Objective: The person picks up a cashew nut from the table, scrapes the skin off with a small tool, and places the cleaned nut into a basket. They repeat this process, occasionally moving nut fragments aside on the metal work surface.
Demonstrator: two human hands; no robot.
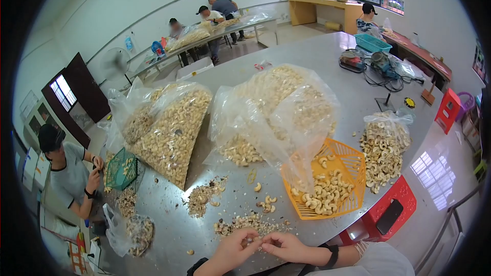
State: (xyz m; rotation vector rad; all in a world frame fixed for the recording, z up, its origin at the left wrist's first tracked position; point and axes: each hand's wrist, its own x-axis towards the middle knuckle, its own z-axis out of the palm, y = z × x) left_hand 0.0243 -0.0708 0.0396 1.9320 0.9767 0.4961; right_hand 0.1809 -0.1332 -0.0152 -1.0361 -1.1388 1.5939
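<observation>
At the bottom centre, my left hand [238, 249] and my right hand [287, 248] meet at the fingertips, pinched around something too small to make out. Just beyond them lies a heap of broken skins and bits [250, 223] on the metal table [176, 243]. A few loose cashews [267, 204] rest above that heap. An orange basket [358, 169] holding many cashews [327, 194] stands to the right of my hands. Behind it is a large clear bag of cashews [279, 105], its loose plastic hanging over the basket.
Another large bag of cashews [174, 128] stands left, near a co-worker [69, 174] and a green basket [121, 169]. A smaller bag [383, 148] sits right. A phone [389, 216] lies on a red stool [404, 194]. Power tools [381, 64] are farther back.
</observation>
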